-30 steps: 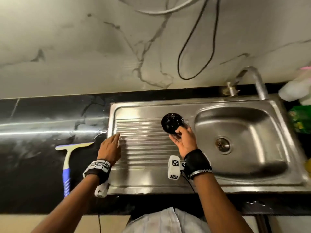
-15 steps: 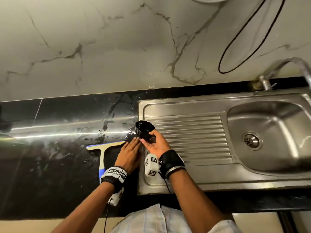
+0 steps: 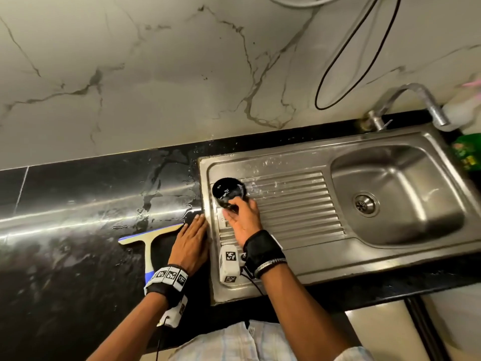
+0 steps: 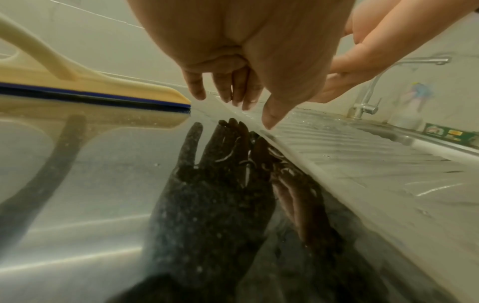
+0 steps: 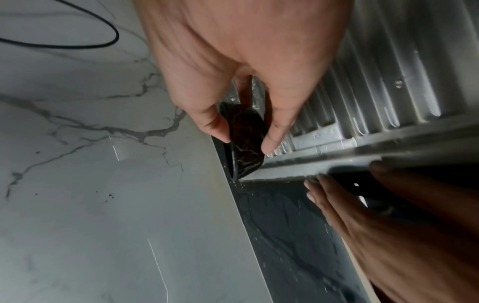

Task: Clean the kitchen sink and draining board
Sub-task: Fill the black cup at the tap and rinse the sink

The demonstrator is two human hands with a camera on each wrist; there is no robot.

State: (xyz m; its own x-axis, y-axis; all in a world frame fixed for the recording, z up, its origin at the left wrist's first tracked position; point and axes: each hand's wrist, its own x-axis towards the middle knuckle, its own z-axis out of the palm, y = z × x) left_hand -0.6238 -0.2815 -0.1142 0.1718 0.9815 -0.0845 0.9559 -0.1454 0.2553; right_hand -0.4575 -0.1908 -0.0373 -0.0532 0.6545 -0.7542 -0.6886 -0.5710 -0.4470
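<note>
A black stone countertop (image 3: 78, 204) is seen beneath the left hand (image 3: 191, 242), which is laid flat with straight fingers, palm down, its thumb side just beside the raised steel edge of the draining board (image 3: 291, 204). The ribbed draining board lies under and beyond the right hand (image 3: 243, 220), and wet streaks are visible on its ribs just past the fingers. Well to the right of that hand the sink bowl (image 3: 398, 194) is found, with its round drain (image 3: 365, 204) in the middle and a steel tap (image 3: 416, 100) behind it. Just left of the left hand a cream squeegee (image 3: 151, 238) with a blue handle is laid flat on the countertop, its blade end near the fingertips. A small black cup (image 3: 227, 191) is gripped by the right hand, thumb and fingers curled around its side; it is tipped with its open mouth facing away from the palm, over the far left corner of the draining board.
</note>
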